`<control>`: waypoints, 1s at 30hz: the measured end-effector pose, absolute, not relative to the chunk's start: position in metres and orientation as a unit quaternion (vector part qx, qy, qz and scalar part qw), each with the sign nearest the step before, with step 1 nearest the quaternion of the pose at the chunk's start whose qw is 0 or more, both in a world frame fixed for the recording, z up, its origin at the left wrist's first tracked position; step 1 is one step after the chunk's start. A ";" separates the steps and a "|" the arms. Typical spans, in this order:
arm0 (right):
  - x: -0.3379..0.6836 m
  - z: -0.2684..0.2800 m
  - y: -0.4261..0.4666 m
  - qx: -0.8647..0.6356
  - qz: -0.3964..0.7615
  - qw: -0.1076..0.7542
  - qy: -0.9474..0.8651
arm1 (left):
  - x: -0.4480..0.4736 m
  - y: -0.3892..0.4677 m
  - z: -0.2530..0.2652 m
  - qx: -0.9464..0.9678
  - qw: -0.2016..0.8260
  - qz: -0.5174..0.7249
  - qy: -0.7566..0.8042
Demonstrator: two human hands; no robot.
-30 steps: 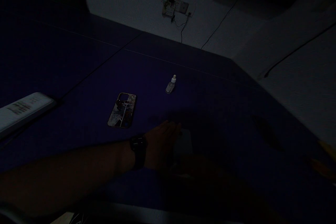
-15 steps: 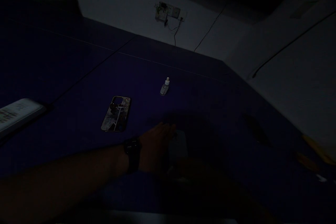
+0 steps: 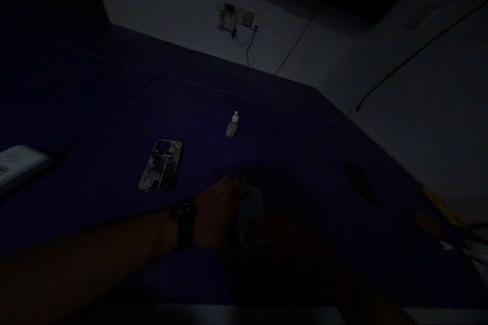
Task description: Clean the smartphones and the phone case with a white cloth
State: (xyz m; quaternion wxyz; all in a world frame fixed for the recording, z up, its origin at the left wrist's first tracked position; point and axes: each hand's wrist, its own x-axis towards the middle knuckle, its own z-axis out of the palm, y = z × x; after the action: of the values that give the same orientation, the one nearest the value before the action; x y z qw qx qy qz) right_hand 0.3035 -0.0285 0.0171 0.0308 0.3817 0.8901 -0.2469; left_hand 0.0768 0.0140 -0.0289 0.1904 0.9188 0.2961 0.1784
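The picture is very dark. My left hand [image 3: 217,208], with a black watch [image 3: 185,221] on its wrist, has its fingers closed along the left edge of a phone [image 3: 253,202] with a greyish back. Over the lower part of that phone lies my right hand [image 3: 284,228], deep in shadow, its fingers bent together. A small pale patch shows by its fingertips, too dim to name. A patterned phone case [image 3: 162,166] lies flat to the left. Beyond the hands stands a small clear dropper bottle [image 3: 232,126] with a white top.
A white box-like object [image 3: 23,162] sits at the left edge. On the right lie a dark flat object [image 3: 362,183], an orange item [image 3: 429,224] and a yellow item [image 3: 442,206] by the wall. Sockets with cables [image 3: 247,19] are on the back wall above the blue surface [image 3: 206,111].
My right hand has slid farther up over the phone, covering more of it. My left hand keeps its hold. The whole view has shifted slightly, so things appear farther left.
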 end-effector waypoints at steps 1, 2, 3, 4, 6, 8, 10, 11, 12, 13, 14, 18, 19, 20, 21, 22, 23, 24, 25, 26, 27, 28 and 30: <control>0.304 0.017 -0.020 0.410 -0.226 0.013 0.884 | 0.076 0.014 -0.029 0.919 0.190 0.185 0.291; 0.305 0.017 -0.011 0.441 -0.210 -0.015 0.873 | 0.075 0.015 -0.030 0.919 0.190 0.194 0.287; 0.306 0.017 -0.004 0.455 -0.201 -0.037 0.866 | 0.074 0.015 -0.031 0.919 0.190 0.200 0.281; 0.306 0.017 -0.001 0.461 -0.197 -0.052 0.864 | 0.074 0.015 -0.031 0.920 0.192 0.203 0.273; 0.306 0.019 -0.005 0.438 -0.210 -0.039 0.873 | 0.073 0.016 -0.030 0.923 0.195 0.201 0.265; 0.305 0.020 -0.020 0.395 -0.233 0.000 0.889 | 0.073 0.016 -0.029 0.924 0.199 0.193 0.264; 0.304 0.021 -0.033 0.362 -0.254 0.024 0.897 | 0.073 0.016 -0.027 0.922 0.203 0.188 0.271; 0.303 0.020 -0.035 0.354 -0.257 0.024 0.899 | 0.073 0.016 -0.026 0.921 0.205 0.187 0.274; 0.303 0.019 -0.034 0.356 -0.252 0.020 0.900 | 0.073 0.016 -0.026 0.921 0.206 0.185 0.274; 0.303 0.018 -0.030 0.370 -0.239 0.011 0.898 | 0.073 0.016 -0.026 0.922 0.206 0.184 0.272; 0.303 0.017 -0.023 0.392 -0.220 -0.002 0.893 | 0.073 0.016 -0.026 0.922 0.205 0.184 0.271; 0.301 0.016 -0.003 0.461 -0.171 -0.044 0.869 | 0.073 0.015 -0.029 0.922 0.196 0.198 0.271; 0.300 0.017 -0.005 0.452 -0.179 -0.033 0.873 | 0.074 0.016 -0.029 0.922 0.193 0.199 0.272; 0.299 0.019 -0.010 0.432 -0.195 -0.016 0.880 | 0.074 0.016 -0.030 0.923 0.191 0.196 0.272; 0.299 0.021 -0.017 0.408 -0.214 0.001 0.888 | 0.074 0.016 -0.030 0.924 0.190 0.193 0.271; 0.299 0.022 -0.024 0.385 -0.232 0.014 0.893 | 0.074 0.016 -0.030 0.924 0.191 0.191 0.271; 0.299 0.023 -0.029 0.366 -0.246 0.024 0.897 | 0.075 0.016 -0.030 0.925 0.192 0.188 0.269; 0.299 0.023 -0.031 0.360 -0.249 0.029 0.899 | 0.075 0.016 -0.030 0.925 0.193 0.186 0.270; 0.298 0.023 -0.031 0.367 -0.242 0.031 0.898 | 0.075 0.016 -0.030 0.924 0.192 0.188 0.272; 0.298 0.022 -0.027 0.384 -0.227 0.029 0.894 | 0.075 0.016 -0.030 0.924 0.190 0.189 0.274; 0.297 0.021 -0.020 0.409 -0.208 0.020 0.888 | 0.075 0.016 -0.030 0.924 0.188 0.190 0.274; 0.296 0.019 -0.013 0.434 -0.189 0.008 0.881 | 0.075 0.015 -0.030 0.924 0.187 0.190 0.274; 0.295 0.018 -0.003 0.463 -0.171 -0.011 0.870 | 0.074 0.015 -0.029 0.924 0.188 0.190 0.275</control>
State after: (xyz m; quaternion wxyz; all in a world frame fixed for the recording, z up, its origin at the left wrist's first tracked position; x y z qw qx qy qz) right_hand 0.2950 -0.0025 0.0177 -0.0108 0.4628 0.8697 -0.1711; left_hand 0.0742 0.0154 -0.0293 0.1877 0.9237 0.2750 0.1897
